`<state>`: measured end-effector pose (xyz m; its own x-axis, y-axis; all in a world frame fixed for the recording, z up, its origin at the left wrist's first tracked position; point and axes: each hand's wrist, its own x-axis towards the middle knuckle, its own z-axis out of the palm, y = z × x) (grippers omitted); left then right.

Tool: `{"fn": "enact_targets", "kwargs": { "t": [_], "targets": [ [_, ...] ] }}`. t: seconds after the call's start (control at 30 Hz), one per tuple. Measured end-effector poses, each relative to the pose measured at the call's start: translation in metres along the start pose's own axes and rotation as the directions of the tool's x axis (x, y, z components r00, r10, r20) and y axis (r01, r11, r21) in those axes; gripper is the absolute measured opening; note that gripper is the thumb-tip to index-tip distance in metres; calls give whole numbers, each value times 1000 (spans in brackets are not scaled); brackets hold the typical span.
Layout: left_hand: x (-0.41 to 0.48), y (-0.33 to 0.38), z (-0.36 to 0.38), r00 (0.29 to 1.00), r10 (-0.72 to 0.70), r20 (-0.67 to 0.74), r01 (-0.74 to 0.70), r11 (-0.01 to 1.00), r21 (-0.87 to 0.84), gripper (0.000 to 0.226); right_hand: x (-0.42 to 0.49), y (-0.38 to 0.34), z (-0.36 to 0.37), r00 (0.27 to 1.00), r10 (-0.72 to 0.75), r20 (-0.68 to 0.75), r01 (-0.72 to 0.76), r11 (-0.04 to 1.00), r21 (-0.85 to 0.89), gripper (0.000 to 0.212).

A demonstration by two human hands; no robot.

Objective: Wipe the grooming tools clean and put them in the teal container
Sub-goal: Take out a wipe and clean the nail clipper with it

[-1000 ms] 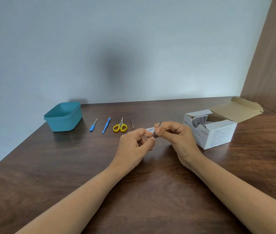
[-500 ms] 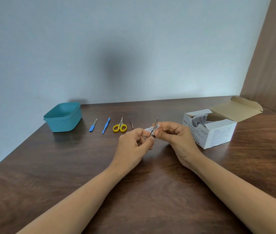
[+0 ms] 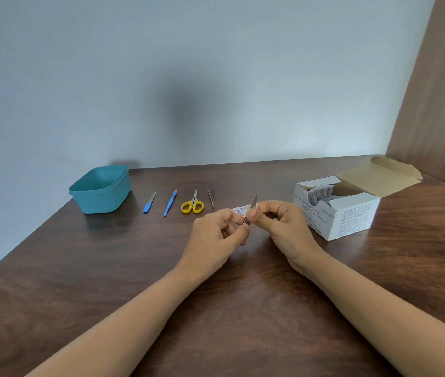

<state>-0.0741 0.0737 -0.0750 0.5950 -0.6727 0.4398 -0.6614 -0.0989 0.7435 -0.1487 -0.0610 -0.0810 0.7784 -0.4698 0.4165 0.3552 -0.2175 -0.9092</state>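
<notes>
Starting on the left, the teal container [image 3: 101, 190] sits on the table [image 3: 52, 268] by the wall. No tool shows inside it. Just beside it four tools lie in a row: a short blue nail file [image 3: 149, 204], a long blue pusher [image 3: 170, 203], yellow scissors [image 3: 192, 205] and thin tweezers [image 3: 210, 197]. None of them touch each other.

Next come the two hands, close together above the table. The left hand [image 3: 215, 236] pinches the low end of a small metal tool [image 3: 252, 202], which points up and leans a bit to the right. The right hand [image 3: 283, 228] pinches a white swab [image 3: 240, 212] with print on it against the tool, thumb pressed on top.

On the far right stands an open swab box [image 3: 351, 216], with more packets poking out.

I think the job has only just begun. One tool looks like it is being wiped, and it is not in the container yet. The four tools in the row look untouched, so each one needs a wipe and a trip to the teal container.
</notes>
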Motion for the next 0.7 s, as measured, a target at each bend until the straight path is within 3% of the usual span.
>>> {"fn": "enact_targets", "kwargs": {
  "t": [0.23, 0.47, 0.7],
  "targets": [
    [1, 1, 1, 1000, 5, -5, -5, 1000, -23, 12, 0, -3, 1, 999, 41, -4, -41, 998, 48, 24],
    [1, -2, 4, 999, 24, 21, -25, 999, 21, 9, -3, -15, 1, 987, 131, -97, -108, 971, 212, 16],
    [-1, 0, 4, 995, 89, 35, -91, 994, 66, 16, -4, -18, 3, 984, 163, -69, -155, 982, 110, 15]
  ]
}}
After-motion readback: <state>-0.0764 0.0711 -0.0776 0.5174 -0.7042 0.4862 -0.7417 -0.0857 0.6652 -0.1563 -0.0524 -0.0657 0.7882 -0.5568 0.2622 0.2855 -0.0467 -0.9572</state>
